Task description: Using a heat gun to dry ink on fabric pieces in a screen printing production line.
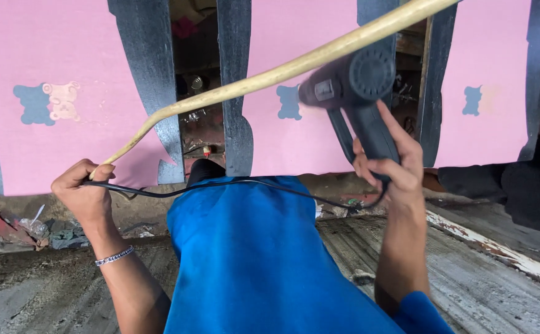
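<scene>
Fabric of a blue shirt (251, 260) fills the near view, and the black cord (220, 184) drapes straight across it between both hands. The left hand (84, 195) has its fingers closed around the cord together with the thin end of a long pale cane (270, 74). The right hand (387, 167) is wrapped on the grip of a dark heat gun (350, 83), forefinger stretched up the handle, nozzle just beside the cane's middle. Risks, as I judge them: the slack cord could snag on the shirt and jerk the gun; heat dwelling on one spot might scorch the cane. Beyond, pink cloth panels (66, 62) with bear prints hang close enough to singe.
</scene>
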